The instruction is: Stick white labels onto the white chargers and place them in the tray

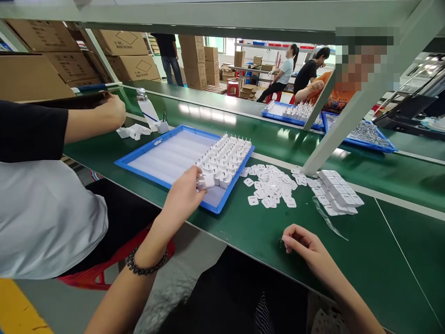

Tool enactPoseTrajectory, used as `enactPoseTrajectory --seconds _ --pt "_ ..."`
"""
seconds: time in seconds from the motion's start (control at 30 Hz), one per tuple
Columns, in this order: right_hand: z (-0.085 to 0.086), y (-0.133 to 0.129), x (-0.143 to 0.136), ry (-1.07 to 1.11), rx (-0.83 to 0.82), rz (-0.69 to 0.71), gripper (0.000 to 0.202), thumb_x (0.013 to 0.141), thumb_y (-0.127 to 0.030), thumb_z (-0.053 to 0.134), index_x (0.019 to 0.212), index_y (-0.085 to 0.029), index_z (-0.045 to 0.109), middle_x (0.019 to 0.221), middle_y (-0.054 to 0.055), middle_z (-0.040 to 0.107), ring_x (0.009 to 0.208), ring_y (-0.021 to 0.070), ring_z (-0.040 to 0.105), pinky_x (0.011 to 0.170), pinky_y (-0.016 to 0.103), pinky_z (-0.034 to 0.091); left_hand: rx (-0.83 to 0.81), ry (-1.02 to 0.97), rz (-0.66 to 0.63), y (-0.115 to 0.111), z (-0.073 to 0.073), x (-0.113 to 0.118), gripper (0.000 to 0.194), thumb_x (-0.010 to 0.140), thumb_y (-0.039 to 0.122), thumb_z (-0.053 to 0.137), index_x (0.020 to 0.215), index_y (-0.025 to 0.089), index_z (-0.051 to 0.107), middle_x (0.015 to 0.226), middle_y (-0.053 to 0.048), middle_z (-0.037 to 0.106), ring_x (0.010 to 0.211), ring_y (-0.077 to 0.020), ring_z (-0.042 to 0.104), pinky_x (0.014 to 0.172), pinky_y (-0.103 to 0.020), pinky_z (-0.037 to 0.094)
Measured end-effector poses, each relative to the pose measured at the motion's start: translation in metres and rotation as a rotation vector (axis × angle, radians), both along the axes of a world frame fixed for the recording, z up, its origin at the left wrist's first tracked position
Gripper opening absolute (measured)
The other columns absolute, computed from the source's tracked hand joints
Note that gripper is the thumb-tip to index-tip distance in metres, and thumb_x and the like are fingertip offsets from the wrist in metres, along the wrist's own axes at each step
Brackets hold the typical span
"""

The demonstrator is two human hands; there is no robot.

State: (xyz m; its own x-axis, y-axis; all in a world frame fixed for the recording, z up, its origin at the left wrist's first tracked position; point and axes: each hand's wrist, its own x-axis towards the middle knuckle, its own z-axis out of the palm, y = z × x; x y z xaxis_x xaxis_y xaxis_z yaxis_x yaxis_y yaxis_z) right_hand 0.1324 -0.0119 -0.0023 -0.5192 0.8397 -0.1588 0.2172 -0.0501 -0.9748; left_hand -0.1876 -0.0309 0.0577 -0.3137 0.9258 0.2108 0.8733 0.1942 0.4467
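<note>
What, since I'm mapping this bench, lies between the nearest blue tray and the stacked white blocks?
A loose pile of flat white pieces, seen in the head view.

Brightly lit, with white glare streaking the green tabletop (385, 250); distant shelving seems slightly soft, perhaps out of focus.

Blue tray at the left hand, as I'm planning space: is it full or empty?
Partly full: the blue tray has white pieces on its right; bare bottom shows on its left.

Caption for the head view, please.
Left hand holds a white part at the blue tray; right hand hovers near loose white plates.
</note>
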Motion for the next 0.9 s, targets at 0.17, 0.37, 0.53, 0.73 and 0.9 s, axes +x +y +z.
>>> enactPoseTrajectory --seconds 0.17,0.37,0.53,0.73,0.9 --pt "-0.001 0.0 0.005 0.017 -0.007 -0.001 0.03 0.091 -0.047 0.058 0.077 -0.02 0.054 0.075 -0.001 0.048 0.07 0.0153 0.047 0.069 0.029 0.041 -0.067 0.004 -0.137 0.026 -0.016 0.0 0.029 0.073 0.005 0.051 0.097 0.018 0.061 0.107 -0.012 0.064 0.096 -0.0307 0.063 0.083 -0.041 0.049" --pt "-0.002 0.001 0.005 0.025 -0.008 0.009 0.028 0.091 -0.044 0.057 0.077 -0.02 0.055 0.075 -0.001 0.049 0.07 0.0149 0.047 0.069 0.028 0.041 -0.034 -0.178 -0.195 0.035 -0.041 -0.002 0.036 0.071 0.014 0.062 0.106 0.019 0.053 0.105 -0.006 0.066 0.08 -0.0205 0.07 0.074 -0.032 0.057" --pt "-0.001 0.0 0.006 0.029 -0.019 -0.003 0.027 0.091 -0.043 0.058 0.077 -0.02 0.055 0.075 -0.001 0.05 0.07 0.0146 0.048 0.069 0.028 0.042 0.155 -0.019 0.017 0.014 -0.031 -0.015 0.05 0.076 0.019 0.063 0.124 0.015 0.048 0.128 -0.017 0.055 0.109 -0.0318 0.064 0.092 -0.046 0.052" --pt "-0.001 -0.002 0.006 0.04 -0.015 -0.021 0.027 0.091 -0.044 0.058 0.077 -0.02 0.056 0.074 -0.001 0.05 0.07 0.0145 0.048 0.069 0.027 0.042 -0.061 0.009 0.206 0.021 -0.033 -0.034 0.04 0.077 0.015 0.061 0.115 0.006 0.06 0.11 -0.021 0.07 0.108 -0.0399 0.065 0.092 -0.048 0.051" --pt "-0.003 0.0 0.004 0.047 -0.021 -0.022 0.027 0.09 -0.043 0.06 0.077 -0.02 0.056 0.073 -0.001 0.05 0.069 0.0142 0.048 0.068 0.027 0.042 -0.04 -0.047 0.141 0.031 -0.048 -0.014 0.032 0.08 0.013 0.055 0.11 0.012 0.066 0.099 -0.013 0.076 0.099 -0.0291 0.071 0.089 -0.035 0.054"
